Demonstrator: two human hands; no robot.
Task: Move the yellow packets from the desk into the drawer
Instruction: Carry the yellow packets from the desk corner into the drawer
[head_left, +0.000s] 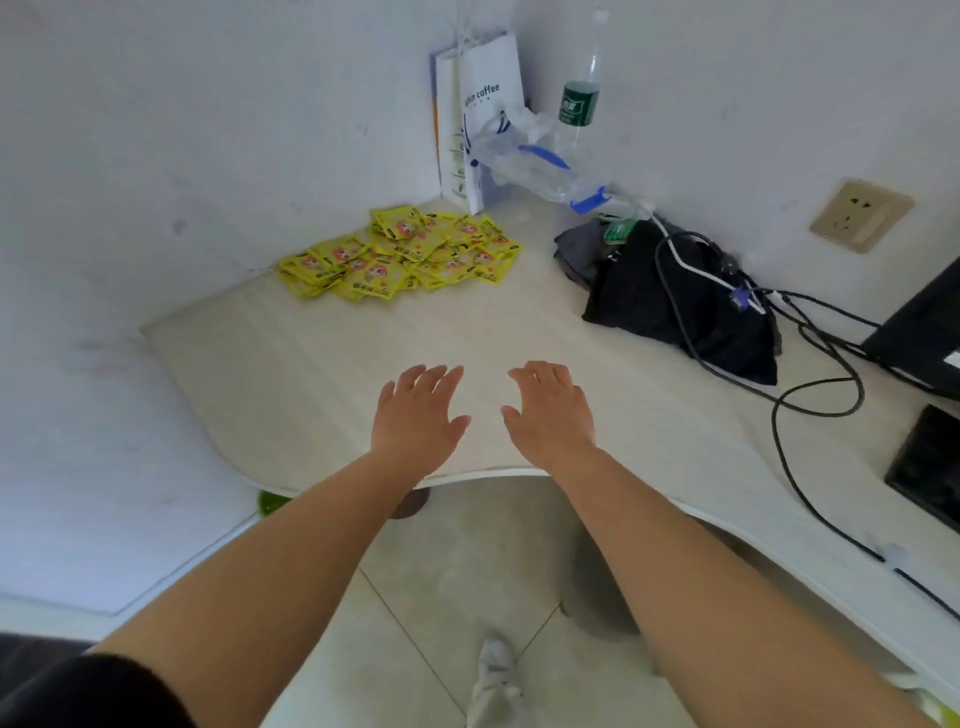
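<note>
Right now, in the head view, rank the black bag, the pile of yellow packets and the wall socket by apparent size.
1. black bag, largest
2. pile of yellow packets, about as wide but flatter, so a close second
3. wall socket, clearly smallest

place: office or study corner | evidence: corner desk, monitor, cables, wall socket, coffee bag
</note>
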